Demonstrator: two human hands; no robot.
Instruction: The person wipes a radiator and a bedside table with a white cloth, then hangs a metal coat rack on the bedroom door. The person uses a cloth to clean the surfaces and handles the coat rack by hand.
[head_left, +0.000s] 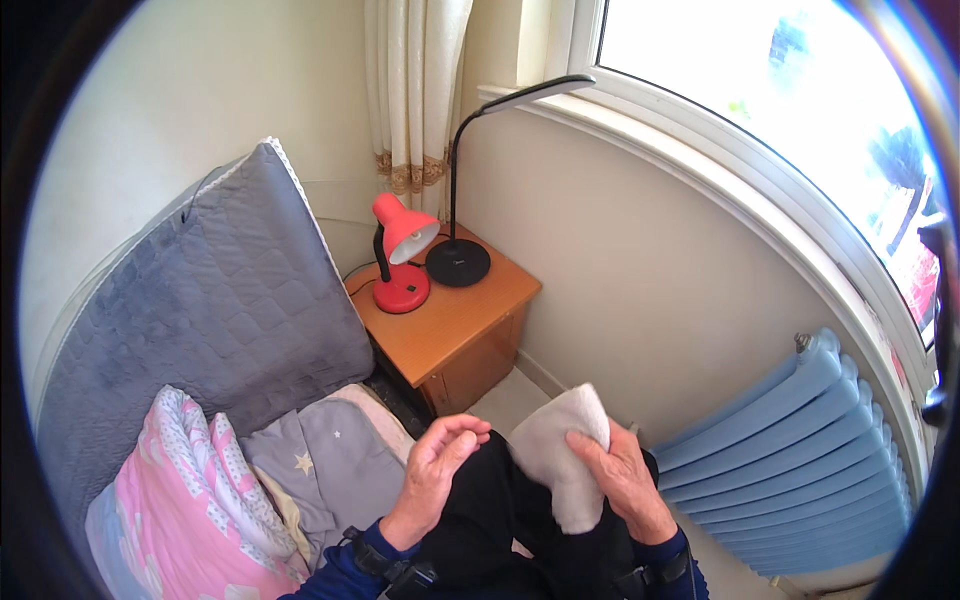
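Observation:
My right hand (626, 472) grips a whitish cloth (559, 442), which hangs in loose folds above my lap. The thumb presses on the cloth's near face, and the other fingers are partly hidden behind it. To the left of the cloth, apart from it, my left hand (436, 471) is raised with nothing in it. Its fingers are slightly curled and the thumb stands off from the palm. Black trousers (487, 510) cover my legs below both hands.
A wooden bedside cabinet (480, 330) carries a red desk lamp (401, 289) and a black desk lamp (459, 262). On the bed, a pink quilt (180, 510) and grey pillow (337, 450) lie by a padded grey headboard (225, 270). A blue radiator (787, 465) stands right, under the window.

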